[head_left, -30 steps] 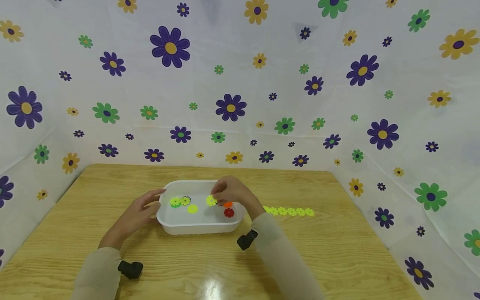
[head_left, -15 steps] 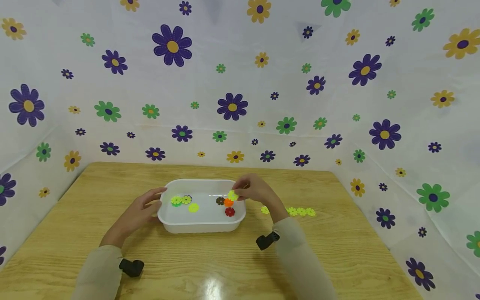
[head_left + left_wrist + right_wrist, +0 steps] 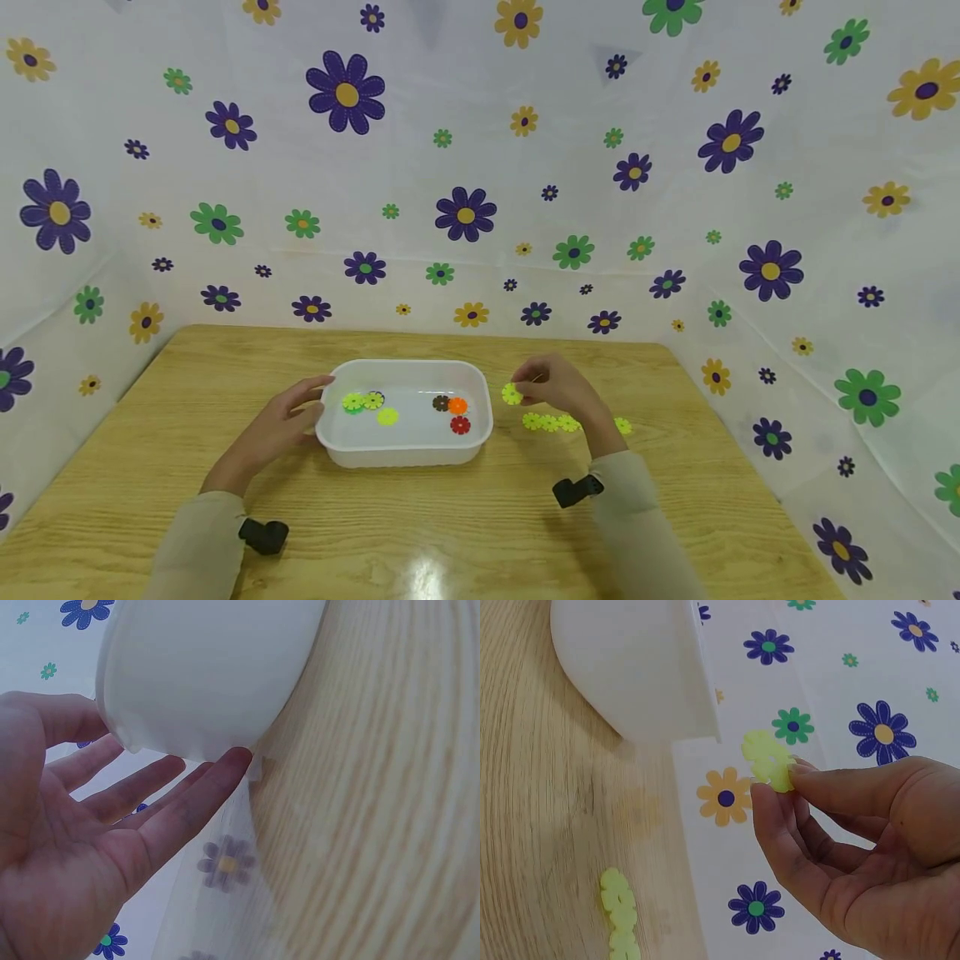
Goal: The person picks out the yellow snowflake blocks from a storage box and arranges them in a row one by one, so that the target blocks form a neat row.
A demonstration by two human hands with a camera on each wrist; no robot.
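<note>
A white plastic tub (image 3: 405, 457) stands on the table. My left hand (image 3: 273, 429) rests at its left end, and in the left wrist view the lightly bent fingers (image 3: 199, 791) touch the tub's wall. Right of the tub, my right hand (image 3: 561, 390) is raised over the table. Its thumb and fingertips pinch a yellow flower-shaped notched disc (image 3: 769, 761) by the edge. Below that hand lies a row of yellow notched discs (image 3: 550, 423), partly hidden by the wrist.
Inside the tub are several yellow discs (image 3: 387, 417) at the left and middle, plus a brown disc (image 3: 441, 403), an orange disc (image 3: 457, 406) and a red disc (image 3: 460, 425) at the right. A flower-print sheet (image 3: 495, 167) stands behind and beside the wooden table (image 3: 360, 533).
My right hand has carried the yellow disc from inside the tub, over its right rim, to above the table on the right. The left hand has stayed at the tub.
</note>
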